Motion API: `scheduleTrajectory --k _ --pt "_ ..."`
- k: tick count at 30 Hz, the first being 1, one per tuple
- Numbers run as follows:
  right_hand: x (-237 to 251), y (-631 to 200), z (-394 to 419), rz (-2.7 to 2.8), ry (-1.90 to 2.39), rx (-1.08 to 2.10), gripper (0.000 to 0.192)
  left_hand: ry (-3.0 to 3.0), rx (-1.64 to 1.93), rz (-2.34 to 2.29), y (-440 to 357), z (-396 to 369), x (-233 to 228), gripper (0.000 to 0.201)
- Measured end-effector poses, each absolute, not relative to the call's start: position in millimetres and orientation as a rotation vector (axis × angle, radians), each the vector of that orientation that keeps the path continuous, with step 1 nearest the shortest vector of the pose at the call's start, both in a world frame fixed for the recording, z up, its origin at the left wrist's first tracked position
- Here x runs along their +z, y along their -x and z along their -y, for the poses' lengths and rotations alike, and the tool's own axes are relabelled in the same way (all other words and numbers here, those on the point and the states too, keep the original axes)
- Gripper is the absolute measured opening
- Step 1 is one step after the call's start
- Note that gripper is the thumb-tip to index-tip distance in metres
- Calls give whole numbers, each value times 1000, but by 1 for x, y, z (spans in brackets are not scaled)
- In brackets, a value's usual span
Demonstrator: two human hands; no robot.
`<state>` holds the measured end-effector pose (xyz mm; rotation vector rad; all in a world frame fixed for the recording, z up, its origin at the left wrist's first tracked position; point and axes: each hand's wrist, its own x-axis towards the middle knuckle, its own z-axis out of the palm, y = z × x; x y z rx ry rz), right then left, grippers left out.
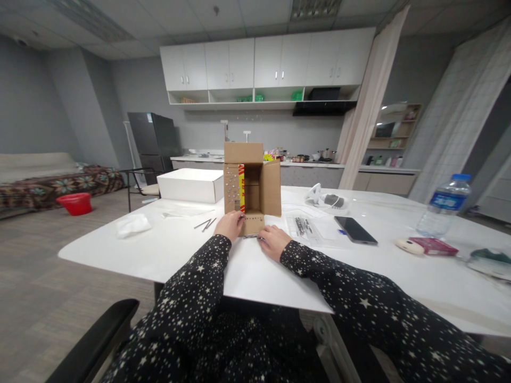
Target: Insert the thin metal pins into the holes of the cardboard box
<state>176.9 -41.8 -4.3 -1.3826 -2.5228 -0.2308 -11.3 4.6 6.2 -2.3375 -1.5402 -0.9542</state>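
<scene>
A small brown cardboard box (251, 186) lies on its side on the white table (179, 255), its open mouth facing me and its flaps spread. My left hand (230, 224) rests against the box's lower front flap at the left. My right hand (272, 240) lies on the table just right of that flap, fingers curled near a thin metal piece (251, 236); whether it grips it is not visible. Both sleeves are black with white stars.
A white flat box (190, 185) stands behind left; loose nails (206, 224) and crumpled tissue (132, 224) lie left. Right are a clear bag (305, 226), phone (355, 230), white device (328, 200), water bottle (444, 206), pink packet (434, 246). A chair arm (96, 340) is near left.
</scene>
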Motion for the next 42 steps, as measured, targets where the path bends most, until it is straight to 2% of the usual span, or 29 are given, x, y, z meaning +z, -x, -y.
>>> scheduleTrajectory --k 28,42 --pt "-1 -176 45 2530 1419 -199 27 2301 -892 1593 9 -7 3 20" --pt "-3 -176 44 2519 1397 -220 26 2257 -1083 1575 7 -3 7 13"
